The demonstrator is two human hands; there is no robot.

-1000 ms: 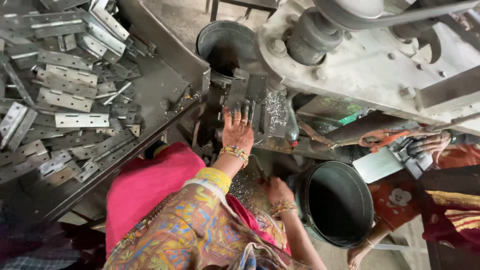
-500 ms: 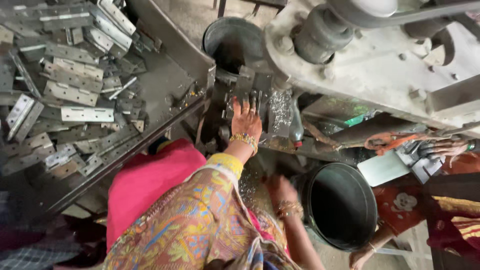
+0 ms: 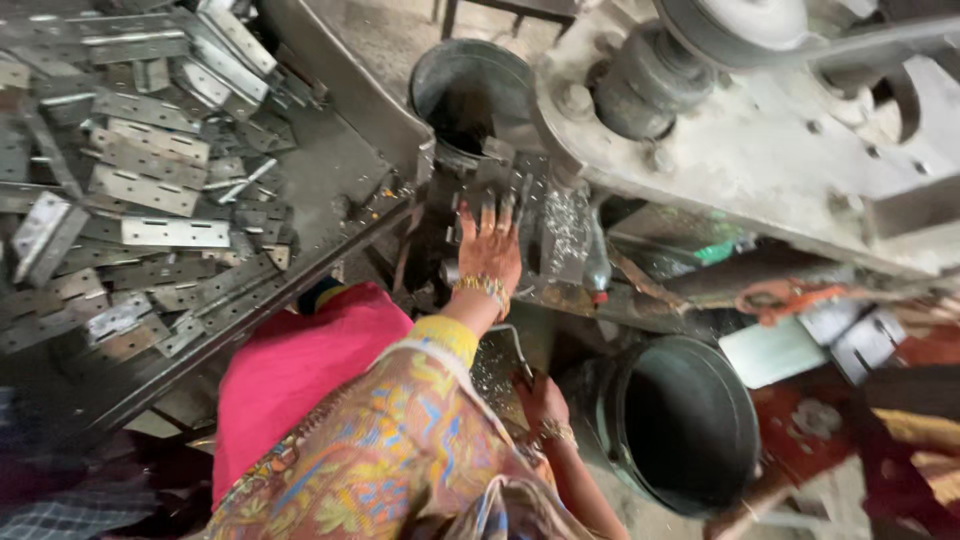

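Note:
My left hand (image 3: 488,246) reaches forward from a yellow cuff and lies flat, fingers spread, on the dark metal block (image 3: 478,180) of a grey press machine (image 3: 760,150). It wears gold bangles at the wrist. My right hand (image 3: 541,397) hangs lower, beside a thin bent metal rod (image 3: 516,350) and a surface strewn with metal shavings (image 3: 495,365). Its fingers are curled and partly hidden, so I cannot see whether it holds anything. A black bucket (image 3: 680,420) stands just right of this hand.
A sloped tray (image 3: 330,170) at the left is heaped with several flat punched metal plates (image 3: 170,232). A second dark bucket (image 3: 470,85) stands behind the machine block. Another person's orange-patterned clothing (image 3: 900,420) and a pale flat piece (image 3: 775,350) are at the right.
The view has shifted slightly. My left hand stays flat on the machine block, and my right hand stays low by the shavings.

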